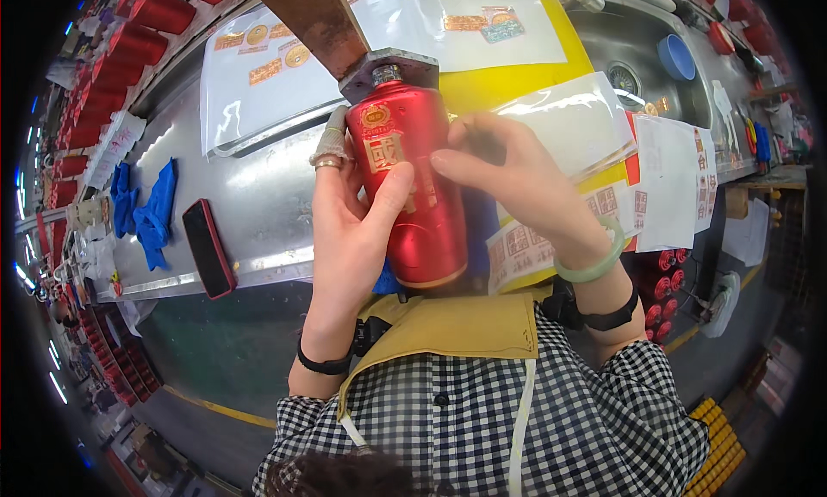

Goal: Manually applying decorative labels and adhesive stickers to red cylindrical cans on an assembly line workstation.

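A glossy red bottle (424,226) with gold characters and a gold emblem lies between my hands, its neck at a hexagonal metal plate (405,66) on a rusty bar (314,23). My left hand (349,204) grips the bottle's left side, thumb across its front and fingers behind it. A pale finger cover (332,142) and a ring are on that hand. My right hand (517,161) is curled at the bottle's right side, thumb and forefinger touching it near the upper body; its other fingers are mostly hidden. A pale green bangle (594,254) circles the right wrist.
White sheets with gold and orange stickers (280,62) cover the far bench over a yellow board (577,40). A phone (208,249) and blue cloth pieces (157,213) lie left. At right stand a sink (642,45) with a blue bowl (676,58) and sticker sheets (668,183).
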{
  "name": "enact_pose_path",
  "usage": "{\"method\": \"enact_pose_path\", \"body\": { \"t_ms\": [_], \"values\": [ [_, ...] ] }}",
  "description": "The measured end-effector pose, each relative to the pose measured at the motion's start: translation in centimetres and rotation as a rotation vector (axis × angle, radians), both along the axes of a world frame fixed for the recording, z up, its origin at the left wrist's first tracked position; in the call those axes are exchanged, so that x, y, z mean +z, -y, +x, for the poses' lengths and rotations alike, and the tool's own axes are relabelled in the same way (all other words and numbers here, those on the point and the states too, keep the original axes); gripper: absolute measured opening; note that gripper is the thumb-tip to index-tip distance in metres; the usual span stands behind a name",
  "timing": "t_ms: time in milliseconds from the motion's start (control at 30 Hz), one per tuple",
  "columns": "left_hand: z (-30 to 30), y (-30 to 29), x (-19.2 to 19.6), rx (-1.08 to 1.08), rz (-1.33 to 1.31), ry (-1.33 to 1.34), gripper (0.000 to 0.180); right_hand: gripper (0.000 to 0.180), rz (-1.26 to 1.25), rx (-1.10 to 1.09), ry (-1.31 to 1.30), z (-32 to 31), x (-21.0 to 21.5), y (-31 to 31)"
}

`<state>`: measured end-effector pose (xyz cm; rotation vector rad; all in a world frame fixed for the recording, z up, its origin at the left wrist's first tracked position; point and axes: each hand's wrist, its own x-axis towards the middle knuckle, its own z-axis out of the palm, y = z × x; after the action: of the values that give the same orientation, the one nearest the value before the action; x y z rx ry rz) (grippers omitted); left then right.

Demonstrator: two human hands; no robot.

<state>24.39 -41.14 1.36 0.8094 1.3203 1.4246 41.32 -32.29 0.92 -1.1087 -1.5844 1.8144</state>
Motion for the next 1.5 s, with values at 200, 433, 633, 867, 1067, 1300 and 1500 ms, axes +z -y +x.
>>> {"method": "enact_pose_path", "body": {
  "t_ms": [200, 433, 633, 867, 1067, 1300, 1500],
  "values": [
    [0.0, 0.0, 0.2, -0.008, -0.013, -0.011, 0.070, 0.040, -0.033, -0.019, -0.016, -0.1, 0.4, 0.2],
    [-0.3, -0.2, 0.0, -0.008, -0.015, 0.007, 0.071, 0.036, 0.063, -0.071, 0.015, 0.3, 1.0, 0.4],
    [-0.1, -0.6, 0.0, 0.009, -0.008, -0.031, 0.077, 0.018, 0.560, -0.125, 0.153, -0.1, 1.1, 1.3],
    [0.0, -0.8, -0.1, -0.005, -0.007, -0.117, 0.076, 0.021, 0.671, -0.115, 0.152, -0.4, 0.9, 1.4],
    [-0.2, -0.5, -0.1, 0.037, 0.026, 0.092, 0.067, 0.028, 0.680, -0.136, 0.168, -0.9, 0.5, 1.5],
    [-0.3, -0.3, 0.0, -0.013, 0.018, 0.025, 0.069, 0.028, 0.673, -0.148, 0.154, -1.0, 0.8, 1.5],
    [-0.3, -0.3, -0.1, -0.006, 0.002, 0.024, 0.069, 0.028, 0.680, -0.156, 0.156, -1.0, 0.6, 1.5]
  ]
}}
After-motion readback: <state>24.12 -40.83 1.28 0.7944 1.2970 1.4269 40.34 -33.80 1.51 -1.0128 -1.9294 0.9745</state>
